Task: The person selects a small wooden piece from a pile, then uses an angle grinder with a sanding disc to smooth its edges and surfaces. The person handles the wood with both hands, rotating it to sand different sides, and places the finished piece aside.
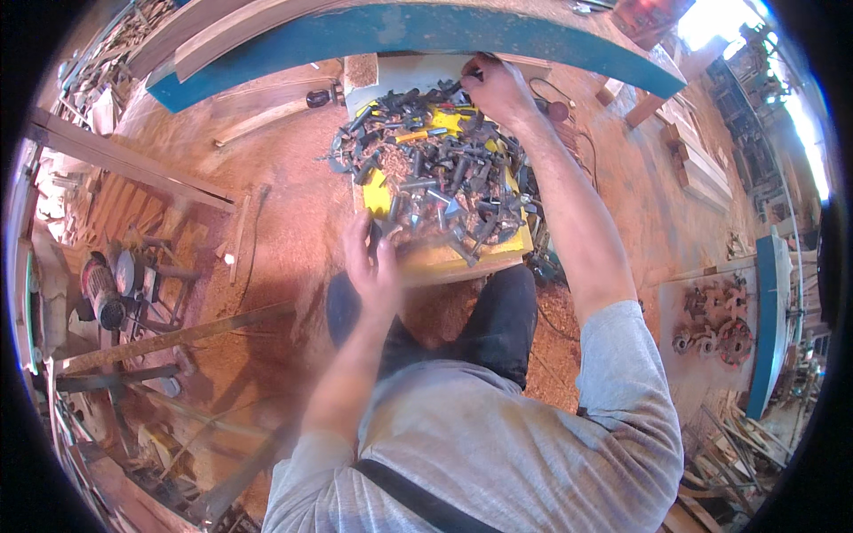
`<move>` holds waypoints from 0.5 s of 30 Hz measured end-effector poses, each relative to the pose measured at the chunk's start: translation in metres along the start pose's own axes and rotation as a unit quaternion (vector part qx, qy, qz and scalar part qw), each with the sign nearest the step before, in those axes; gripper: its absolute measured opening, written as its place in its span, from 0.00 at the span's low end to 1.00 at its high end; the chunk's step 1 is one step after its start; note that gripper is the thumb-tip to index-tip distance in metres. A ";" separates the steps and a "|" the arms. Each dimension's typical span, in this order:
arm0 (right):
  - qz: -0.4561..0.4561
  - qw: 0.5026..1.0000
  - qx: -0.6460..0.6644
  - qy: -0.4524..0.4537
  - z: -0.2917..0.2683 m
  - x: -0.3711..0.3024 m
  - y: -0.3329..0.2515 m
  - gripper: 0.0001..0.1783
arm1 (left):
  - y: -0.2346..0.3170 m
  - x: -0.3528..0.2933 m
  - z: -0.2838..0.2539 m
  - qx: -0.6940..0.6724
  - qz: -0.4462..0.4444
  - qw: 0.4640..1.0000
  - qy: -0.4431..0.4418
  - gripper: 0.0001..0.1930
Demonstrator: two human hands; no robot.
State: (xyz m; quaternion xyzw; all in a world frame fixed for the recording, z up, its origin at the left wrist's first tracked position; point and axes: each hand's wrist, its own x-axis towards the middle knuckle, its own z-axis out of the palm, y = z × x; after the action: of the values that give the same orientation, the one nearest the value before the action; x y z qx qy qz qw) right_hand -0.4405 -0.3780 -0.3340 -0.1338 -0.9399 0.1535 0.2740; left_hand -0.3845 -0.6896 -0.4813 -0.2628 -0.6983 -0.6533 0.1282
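Note:
A heap of dark metal cutter bits (453,173), many with shanks like router bits, covers a low yellow-edged box or tray (471,264) in front of my knees. My left hand (371,271) is at the heap's near left corner, slightly blurred. Its thumb and fingers close round a dark metal bit (387,227). Stretched out to the far right corner, my right hand (499,91) pinches with its fingertips at the edge of the heap. Whatever lies between those fingertips is too small and dark to make out. Wood shavings (395,163) and yellow patches show among the bits.
A long blue beam (418,34) crosses just beyond the heap. Sawdust covers the floor (267,195). A motor-driven machine (105,289) stands at left. At right, round metal parts (733,342) lie on a board beside another blue beam (769,324). Stacked timber (702,173) lies farther right.

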 end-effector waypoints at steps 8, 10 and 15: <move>0.028 0.999 0.030 0.016 0.002 0.013 0.016 0.15 | 0.003 0.003 0.001 0.007 0.003 1.000 0.001 0.21; 0.025 0.999 0.035 0.000 0.002 0.014 0.016 0.14 | 0.003 0.003 0.000 0.007 0.011 1.000 0.004 0.21; 0.021 0.996 0.082 0.031 0.008 0.013 0.025 0.13 | 0.003 0.003 0.003 -0.010 0.000 1.000 0.017 0.23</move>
State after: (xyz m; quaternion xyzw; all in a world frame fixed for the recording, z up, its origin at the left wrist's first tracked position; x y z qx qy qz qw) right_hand -0.4518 -0.3524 -0.3432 -0.1349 -0.9121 0.2314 0.3103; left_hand -0.3855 -0.6857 -0.4778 -0.2528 -0.6892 -0.6650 0.1375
